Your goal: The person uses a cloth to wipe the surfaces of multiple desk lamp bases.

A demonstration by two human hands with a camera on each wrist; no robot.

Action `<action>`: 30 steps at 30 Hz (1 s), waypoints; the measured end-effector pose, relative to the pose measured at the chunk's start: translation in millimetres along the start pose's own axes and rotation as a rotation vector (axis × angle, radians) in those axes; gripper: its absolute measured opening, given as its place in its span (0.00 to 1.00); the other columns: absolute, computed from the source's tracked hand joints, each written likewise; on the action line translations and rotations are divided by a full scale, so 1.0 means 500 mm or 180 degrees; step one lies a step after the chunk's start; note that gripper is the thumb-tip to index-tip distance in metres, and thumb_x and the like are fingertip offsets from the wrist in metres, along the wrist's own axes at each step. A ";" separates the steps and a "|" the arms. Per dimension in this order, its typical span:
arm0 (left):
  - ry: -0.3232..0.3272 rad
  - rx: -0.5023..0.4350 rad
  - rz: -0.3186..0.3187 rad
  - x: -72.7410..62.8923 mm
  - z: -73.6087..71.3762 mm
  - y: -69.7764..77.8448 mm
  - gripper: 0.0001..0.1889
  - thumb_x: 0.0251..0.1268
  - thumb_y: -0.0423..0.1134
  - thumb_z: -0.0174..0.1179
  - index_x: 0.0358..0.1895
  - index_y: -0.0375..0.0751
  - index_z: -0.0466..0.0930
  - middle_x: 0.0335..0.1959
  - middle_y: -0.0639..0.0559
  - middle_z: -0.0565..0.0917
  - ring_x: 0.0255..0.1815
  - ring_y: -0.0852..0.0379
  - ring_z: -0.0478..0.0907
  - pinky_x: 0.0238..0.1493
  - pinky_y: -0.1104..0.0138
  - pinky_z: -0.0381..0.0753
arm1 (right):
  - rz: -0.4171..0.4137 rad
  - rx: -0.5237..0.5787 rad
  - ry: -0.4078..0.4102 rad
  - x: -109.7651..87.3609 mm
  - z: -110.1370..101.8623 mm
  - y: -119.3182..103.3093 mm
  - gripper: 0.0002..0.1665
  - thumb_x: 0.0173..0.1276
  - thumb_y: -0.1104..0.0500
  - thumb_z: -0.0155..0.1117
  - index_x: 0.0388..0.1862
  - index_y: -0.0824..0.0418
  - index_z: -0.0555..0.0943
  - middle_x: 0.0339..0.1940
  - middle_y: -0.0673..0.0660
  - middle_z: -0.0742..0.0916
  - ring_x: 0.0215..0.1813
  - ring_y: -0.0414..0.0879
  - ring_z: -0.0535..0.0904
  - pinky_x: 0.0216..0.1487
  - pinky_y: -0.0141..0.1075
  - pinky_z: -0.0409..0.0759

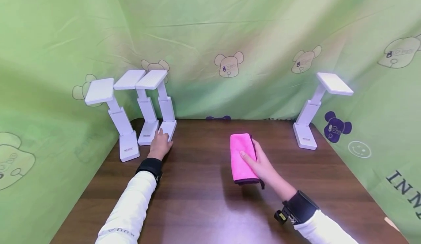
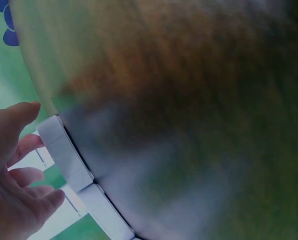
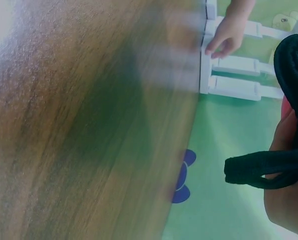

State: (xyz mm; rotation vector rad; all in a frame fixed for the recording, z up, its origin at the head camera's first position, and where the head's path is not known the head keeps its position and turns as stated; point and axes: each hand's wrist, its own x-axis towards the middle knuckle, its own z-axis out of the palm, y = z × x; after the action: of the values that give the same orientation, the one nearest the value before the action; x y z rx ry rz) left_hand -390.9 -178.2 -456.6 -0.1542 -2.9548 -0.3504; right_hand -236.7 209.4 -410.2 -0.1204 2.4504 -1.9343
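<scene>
My right hand holds a folded pink towel with dark edging above the table, thumb across its front. In the right wrist view the towel's dark edge and hanging loop show at the right side. My left hand is at the near end of the base of a white desk lamp, its thumb and fingers apart. In the left wrist view the fingers are beside the white bases; whether they touch cannot be told.
Two more white lamps, a middle one and a left one, stand close by at the back left. Another lamp stands at the back right of the brown wooden table. A green patterned curtain hangs around it.
</scene>
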 end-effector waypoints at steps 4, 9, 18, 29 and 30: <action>-0.0038 0.0040 0.0062 -0.002 -0.001 -0.002 0.23 0.71 0.40 0.64 0.61 0.24 0.76 0.73 0.19 0.58 0.74 0.21 0.54 0.67 0.39 0.67 | 0.0019 -0.0031 -0.0027 -0.002 0.002 -0.001 0.44 0.76 0.48 0.62 0.81 0.53 0.51 0.62 0.69 0.76 0.39 0.53 0.85 0.38 0.45 0.86; -0.0141 -0.0036 0.0182 -0.002 -0.004 0.002 0.19 0.72 0.41 0.63 0.57 0.29 0.78 0.75 0.18 0.54 0.74 0.18 0.50 0.67 0.36 0.65 | -0.0040 0.0011 -0.0091 -0.003 0.005 0.005 0.42 0.77 0.50 0.61 0.80 0.54 0.53 0.61 0.70 0.76 0.37 0.52 0.86 0.36 0.47 0.86; -0.0265 -0.0212 0.0450 -0.023 0.014 0.013 0.17 0.71 0.41 0.62 0.53 0.33 0.72 0.55 0.20 0.75 0.57 0.23 0.73 0.55 0.39 0.77 | 0.0033 0.0032 -0.0206 -0.010 0.006 0.004 0.42 0.76 0.49 0.62 0.80 0.51 0.53 0.60 0.70 0.76 0.38 0.53 0.86 0.36 0.47 0.86; -0.0078 -0.0378 0.0466 -0.073 0.021 0.088 0.26 0.57 0.47 0.71 0.57 0.39 0.77 0.51 0.31 0.76 0.48 0.33 0.72 0.45 0.48 0.81 | 0.0031 -0.0052 -0.0188 -0.014 0.002 0.010 0.42 0.76 0.49 0.62 0.80 0.51 0.53 0.59 0.70 0.76 0.36 0.53 0.85 0.34 0.48 0.86; -0.0090 -0.0393 0.0455 -0.080 0.022 0.098 0.27 0.57 0.48 0.71 0.58 0.40 0.77 0.52 0.30 0.75 0.49 0.32 0.71 0.45 0.48 0.81 | 0.0018 -0.0069 -0.0194 -0.014 0.002 0.011 0.42 0.76 0.49 0.62 0.80 0.51 0.53 0.60 0.70 0.76 0.36 0.53 0.85 0.34 0.48 0.86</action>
State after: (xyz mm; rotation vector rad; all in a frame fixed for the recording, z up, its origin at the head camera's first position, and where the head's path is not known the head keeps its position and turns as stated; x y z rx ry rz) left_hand -347.3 -131.4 -463.2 -0.3861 -2.9282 -0.5143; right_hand -230.1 210.3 -415.7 -0.1699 2.4310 -1.8734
